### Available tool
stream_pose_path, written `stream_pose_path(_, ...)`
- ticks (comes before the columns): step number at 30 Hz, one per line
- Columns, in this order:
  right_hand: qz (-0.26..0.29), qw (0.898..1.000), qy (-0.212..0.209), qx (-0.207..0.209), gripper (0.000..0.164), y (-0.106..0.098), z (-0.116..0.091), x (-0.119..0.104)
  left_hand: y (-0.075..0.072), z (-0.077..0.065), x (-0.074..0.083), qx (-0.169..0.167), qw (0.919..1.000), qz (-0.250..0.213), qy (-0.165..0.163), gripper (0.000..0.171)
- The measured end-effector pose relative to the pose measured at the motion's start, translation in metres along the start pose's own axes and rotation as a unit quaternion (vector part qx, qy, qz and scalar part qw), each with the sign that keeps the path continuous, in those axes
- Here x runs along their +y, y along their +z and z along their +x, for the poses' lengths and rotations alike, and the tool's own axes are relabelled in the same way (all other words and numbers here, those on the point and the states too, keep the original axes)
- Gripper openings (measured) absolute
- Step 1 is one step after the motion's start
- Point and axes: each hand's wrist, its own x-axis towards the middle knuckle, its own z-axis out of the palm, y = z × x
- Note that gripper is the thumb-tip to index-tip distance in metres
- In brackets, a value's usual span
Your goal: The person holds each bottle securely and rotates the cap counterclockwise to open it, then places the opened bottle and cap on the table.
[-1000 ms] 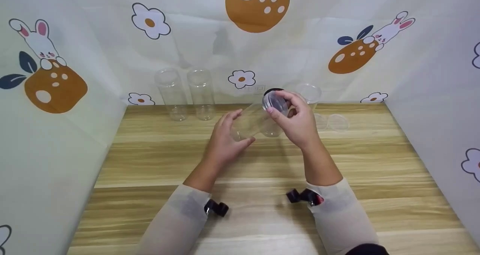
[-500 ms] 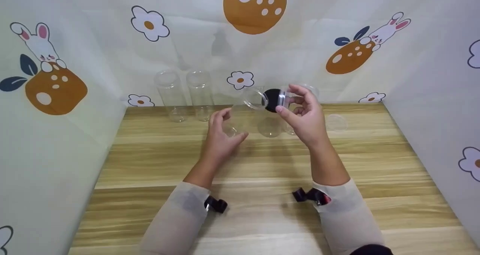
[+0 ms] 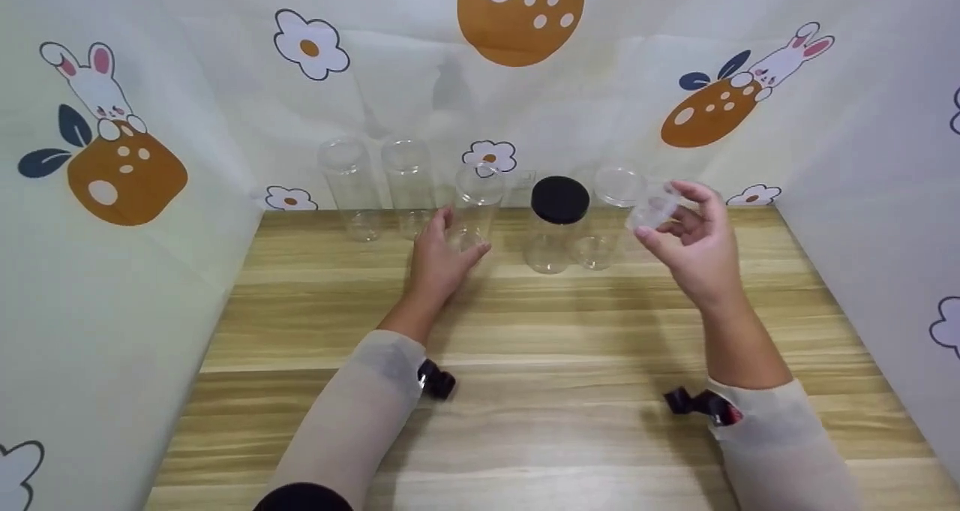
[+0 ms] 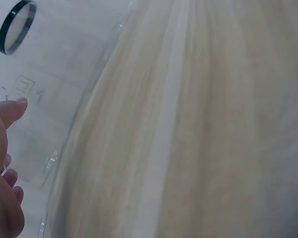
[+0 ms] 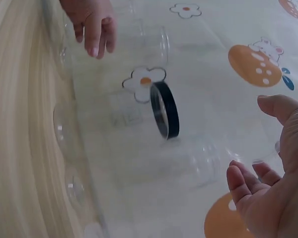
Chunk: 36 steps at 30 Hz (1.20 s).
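Observation:
My left hand [image 3: 442,263] grips a clear tall jar [image 3: 475,209] low down, its fingers and thumb on either side. The jar stands upright with its round mouth uncovered. To the right, my right hand [image 3: 701,252] holds a clear round lid [image 3: 654,208] up between thumb and fingers, above the back right of the table. In the right wrist view the right hand [image 5: 275,183] has thumb and fingers apart, and the transparent lid hardly shows. Between the hands stands a clear jar [image 3: 550,248] capped with a black lid [image 3: 559,199].
Two more clear jars [image 3: 352,192] stand at the back left. Another clear jar [image 3: 619,187] is right of the black-lidded one. A patterned cloth wall [image 3: 405,76] rises behind the wooden table [image 3: 517,346] and encloses its sides.
The tilted jar in my left hand has come upright. My right hand has moved away from it to the right with the clear lid, leaving the black-lidded jar in plain sight.

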Motion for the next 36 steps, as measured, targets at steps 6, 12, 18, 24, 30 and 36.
stream_pose_path(6, -0.083, 0.991, 0.093, 0.047, 0.081, -0.055, 0.007, 0.019, 0.004, 0.011, -0.001, -0.002, 0.9998, 0.0, -0.021, 0.096)
stream_pose_path(12, -0.242, 0.945, 0.219, 0.027, 0.095, -0.106, 0.022, 0.053, 0.01, 0.014, -0.007, 0.012, 0.9995, -0.026, -0.011, 0.093)
stream_pose_path(18, -0.305, 0.91, 0.28, 0.018, 0.109, -0.139, 0.03, 0.077, 0.011, 0.016, -0.009, 0.023, 0.9992, -0.032, 0.0, 0.086)
stream_pose_path(24, -0.367, 0.882, 0.294, -0.019, 0.108, -0.153, 0.035, 0.088, 0.011, 0.019, -0.009, 0.031, 0.9993, -0.016, -0.012, 0.091)
stream_pose_path(30, -0.441, 0.839, 0.314, -0.061, 0.109, -0.155, 0.037, 0.093, 0.013, 0.02, -0.01, 0.036, 0.9993, -0.002, -0.013, 0.09)
stream_pose_path(36, -0.472, 0.814, 0.326, -0.088, 0.109, -0.155, 0.037, 0.095, 0.014, 0.019, -0.01, 0.035, 0.9993, 0.004, -0.01, 0.089)
